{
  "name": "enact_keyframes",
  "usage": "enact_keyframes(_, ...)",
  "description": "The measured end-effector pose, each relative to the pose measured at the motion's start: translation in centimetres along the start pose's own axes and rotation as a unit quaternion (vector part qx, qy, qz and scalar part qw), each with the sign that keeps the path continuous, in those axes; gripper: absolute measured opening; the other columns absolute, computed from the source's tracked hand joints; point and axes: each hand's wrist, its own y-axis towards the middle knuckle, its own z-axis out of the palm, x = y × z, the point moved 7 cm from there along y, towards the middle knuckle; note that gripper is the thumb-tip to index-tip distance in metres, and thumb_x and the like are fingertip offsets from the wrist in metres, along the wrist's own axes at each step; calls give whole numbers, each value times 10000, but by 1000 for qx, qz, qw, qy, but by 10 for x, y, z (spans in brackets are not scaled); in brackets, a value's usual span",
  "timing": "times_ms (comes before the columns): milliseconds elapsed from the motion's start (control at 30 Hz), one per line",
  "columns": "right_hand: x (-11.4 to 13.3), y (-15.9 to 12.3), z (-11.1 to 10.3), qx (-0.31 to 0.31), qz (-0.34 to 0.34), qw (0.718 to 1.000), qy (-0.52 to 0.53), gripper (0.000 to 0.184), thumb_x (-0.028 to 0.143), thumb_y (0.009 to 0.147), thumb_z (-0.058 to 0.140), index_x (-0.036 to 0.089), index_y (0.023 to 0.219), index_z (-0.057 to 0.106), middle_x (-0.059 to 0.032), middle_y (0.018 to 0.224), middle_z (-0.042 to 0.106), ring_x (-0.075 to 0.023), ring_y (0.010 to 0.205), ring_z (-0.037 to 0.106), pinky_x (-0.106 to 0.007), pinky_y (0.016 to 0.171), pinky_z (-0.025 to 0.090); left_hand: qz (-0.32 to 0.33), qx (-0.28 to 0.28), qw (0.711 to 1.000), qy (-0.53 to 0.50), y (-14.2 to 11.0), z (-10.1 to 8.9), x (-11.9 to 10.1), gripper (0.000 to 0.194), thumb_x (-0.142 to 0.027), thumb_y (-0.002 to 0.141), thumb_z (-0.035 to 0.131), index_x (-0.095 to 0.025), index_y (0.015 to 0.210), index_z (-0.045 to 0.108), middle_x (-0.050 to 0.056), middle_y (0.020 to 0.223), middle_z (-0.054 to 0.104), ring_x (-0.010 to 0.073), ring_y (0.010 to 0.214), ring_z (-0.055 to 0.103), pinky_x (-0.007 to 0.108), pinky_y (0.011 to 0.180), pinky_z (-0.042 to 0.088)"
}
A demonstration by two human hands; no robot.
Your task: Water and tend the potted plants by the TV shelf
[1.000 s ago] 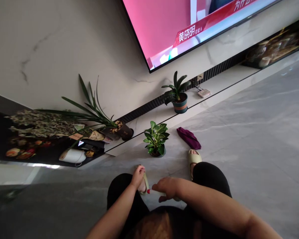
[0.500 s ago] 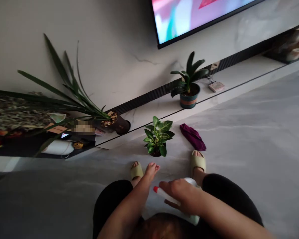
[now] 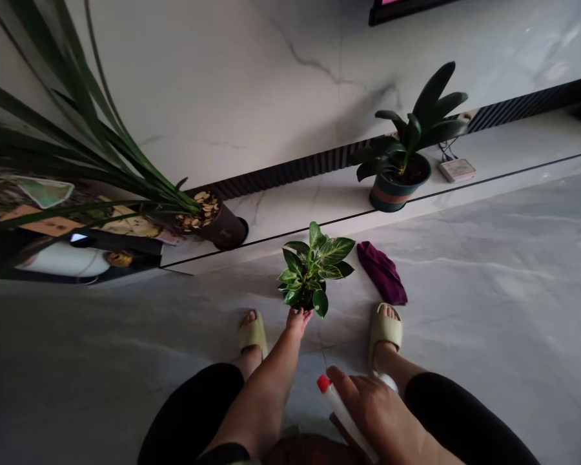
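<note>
Green-and-cream leaves marked the small potted plant [image 3: 314, 274] standing on the grey marble floor [image 3: 489, 271], and the left hand [image 3: 297, 320] was right at the near side of its pot, fingertips touching the base; whether those fingers had closed on the pot I could not tell. Down at the bottom edge, the right hand [image 3: 375, 413] was wrapped around a white spray bottle [image 3: 341, 413], its red nozzle pointing up and left, well short of the plant. Two feet in pale yellow slippers [image 3: 385, 326] flanked the plant, one to each side. A purple cloth [image 3: 381, 272] lay crumpled just right of the plant, close to the right slipper. Behind, on the low white ledge [image 3: 319, 200], sat a dark-leaved plant in a teal pot [image 3: 399, 174] and a long-bladed plant in a brown pot [image 3: 213, 219].
</note>
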Motion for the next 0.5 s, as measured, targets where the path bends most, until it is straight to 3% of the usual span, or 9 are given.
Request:
enact_keyframes(300,-5,4,-18,5,-29,999,18,418,76,971,628,232,1358,617,-58,969,855,-250,821,840,-296,686,654,22,41,999,-19,4,0,-1,589,-190,836,894,-338,1296,558,51,1219,765,232,1116,771,479,1134,587)
enact_keyframes(500,-6,6,-11,-10,-24,1000,12,387,136,984,672,244,1351,619,-37,945,858,-241,800,841,-289,660,639,29,27,999,-6,5,7,-9,602,-62,811,790,-354,1287,563,30,1259,746,229,1152,757,458,1098,616)
